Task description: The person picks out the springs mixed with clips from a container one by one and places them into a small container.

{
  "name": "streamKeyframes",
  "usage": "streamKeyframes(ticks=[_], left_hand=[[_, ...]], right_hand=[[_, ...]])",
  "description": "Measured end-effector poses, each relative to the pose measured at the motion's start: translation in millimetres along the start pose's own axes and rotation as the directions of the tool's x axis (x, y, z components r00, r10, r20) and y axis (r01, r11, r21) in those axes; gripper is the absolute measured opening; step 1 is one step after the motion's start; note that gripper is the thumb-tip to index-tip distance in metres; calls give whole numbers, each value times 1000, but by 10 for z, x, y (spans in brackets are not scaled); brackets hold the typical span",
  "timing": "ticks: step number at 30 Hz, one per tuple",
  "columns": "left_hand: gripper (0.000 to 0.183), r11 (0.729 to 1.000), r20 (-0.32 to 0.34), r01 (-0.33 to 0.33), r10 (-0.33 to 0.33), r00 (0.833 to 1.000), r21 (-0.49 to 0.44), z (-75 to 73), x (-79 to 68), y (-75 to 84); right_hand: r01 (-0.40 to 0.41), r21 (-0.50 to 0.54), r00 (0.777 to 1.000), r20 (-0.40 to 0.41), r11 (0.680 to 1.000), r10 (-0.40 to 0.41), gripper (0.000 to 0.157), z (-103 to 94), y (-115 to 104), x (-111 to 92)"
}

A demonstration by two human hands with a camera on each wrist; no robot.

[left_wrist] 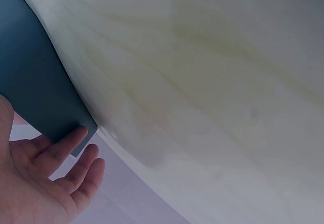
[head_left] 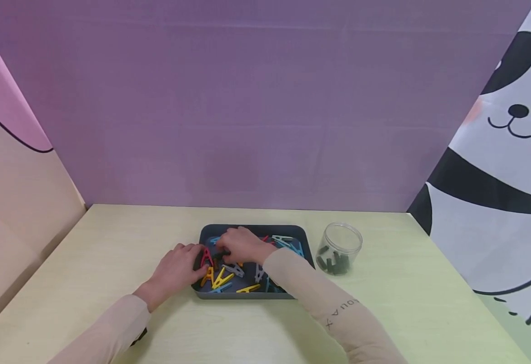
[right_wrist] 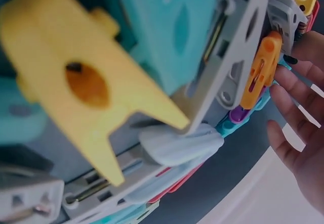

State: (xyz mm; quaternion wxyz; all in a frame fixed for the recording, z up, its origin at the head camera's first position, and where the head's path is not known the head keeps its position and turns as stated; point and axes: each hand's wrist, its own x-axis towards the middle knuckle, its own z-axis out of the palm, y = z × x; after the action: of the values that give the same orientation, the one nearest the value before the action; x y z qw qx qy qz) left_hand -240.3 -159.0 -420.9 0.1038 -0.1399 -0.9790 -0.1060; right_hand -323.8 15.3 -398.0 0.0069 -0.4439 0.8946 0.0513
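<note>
A dark grey tray [head_left: 247,296] holds many plastic clothespins in several colours, such as a yellow clothespin [head_left: 222,278]. At the tray's left side my left hand [head_left: 179,268] grips the rim, thumb over the inside and fingers against the outer wall [left_wrist: 55,92]. My right hand [head_left: 244,246] reaches into the tray from above. Its fingertips pinch a small black piece [right_wrist: 290,59], mostly hidden by the fingers. Close beside those fingers lie an orange clothespin [right_wrist: 261,71] and a grey clothespin [right_wrist: 283,19].
A clear, lidless jar [head_left: 339,247] with several dark pieces [head_left: 333,264] in its bottom stands just right of the tray. Both rest on a pale wooden table [head_left: 133,242], backed by a purple panel [head_left: 247,126].
</note>
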Motion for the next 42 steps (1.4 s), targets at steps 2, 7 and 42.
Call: streamKeyframes(ticks=[2, 7, 42], left_hand=[[46, 1000, 4, 5, -5, 1000, -2, -4, 1, 4], [47, 1000, 12, 19, -19, 1000, -12, -10, 2, 13], [50, 998, 43, 57, -57, 997, -3, 6, 16, 31]], right_hand=[[-4, 1, 1000, -7, 1000, 4, 22, -24, 4, -16], [-10, -4, 1000, -26, 1000, 10, 21, -74, 27, -57], [-83, 28, 993, -84, 996, 85, 14, -370, 386, -625]])
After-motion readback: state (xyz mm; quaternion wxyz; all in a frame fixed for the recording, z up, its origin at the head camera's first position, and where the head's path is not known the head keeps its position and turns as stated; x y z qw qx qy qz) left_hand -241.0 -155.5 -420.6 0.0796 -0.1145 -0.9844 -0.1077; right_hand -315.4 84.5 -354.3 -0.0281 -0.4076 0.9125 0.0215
